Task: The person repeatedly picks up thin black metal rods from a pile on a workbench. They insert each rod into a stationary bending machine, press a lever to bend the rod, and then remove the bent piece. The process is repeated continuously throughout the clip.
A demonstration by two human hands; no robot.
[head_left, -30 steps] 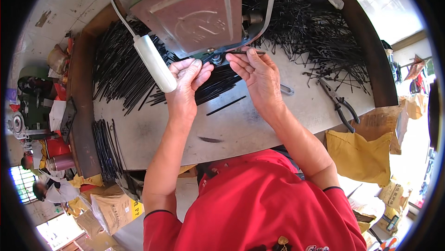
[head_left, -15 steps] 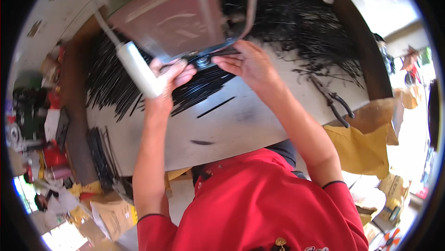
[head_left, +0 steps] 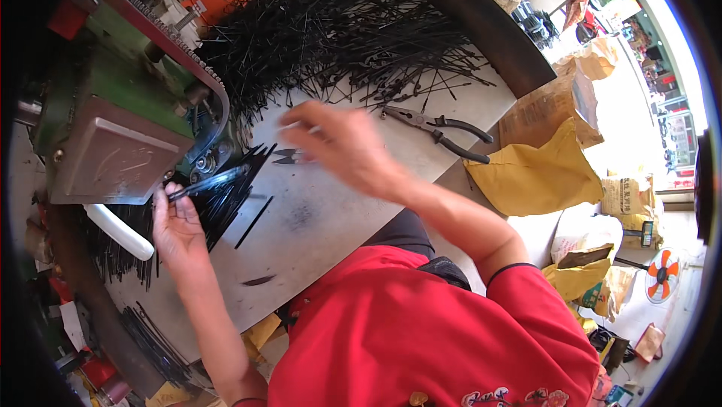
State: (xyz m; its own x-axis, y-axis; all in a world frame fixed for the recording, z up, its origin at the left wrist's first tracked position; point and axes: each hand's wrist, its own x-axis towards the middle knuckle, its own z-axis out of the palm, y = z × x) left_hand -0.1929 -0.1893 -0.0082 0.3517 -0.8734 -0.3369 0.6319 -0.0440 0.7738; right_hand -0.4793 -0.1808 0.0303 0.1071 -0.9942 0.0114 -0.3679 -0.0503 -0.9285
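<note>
My left hand (head_left: 179, 228) is closed, palm up, just below the front of a green machine (head_left: 124, 144) with a grey-brown cover. Thumb and fingers pinch the end of a thin black rod (head_left: 214, 181), which points right past the machine's small round metal parts (head_left: 204, 164). Over the pale tabletop, my right hand (head_left: 342, 147) is smeared by motion, so I cannot tell whether its fingers hold anything. Under its fingertips lies a small pointed dark metal piece (head_left: 286, 156), partly hidden. Many straight black rods (head_left: 135, 245) lie beneath the machine.
A tangled heap of black rods with knobbed ends (head_left: 323, 38) covers the far tabletop. Black-handled pliers (head_left: 440, 129) rest to the right. Yellow sacking (head_left: 538, 174) hangs at the table's right edge. A white bar-shaped piece (head_left: 120, 232) juts out below the machine.
The view has turned right, placing the machine farther left. My right hand has left the machine's front and swung out over the tabletop. My left hand stays at the machine.
</note>
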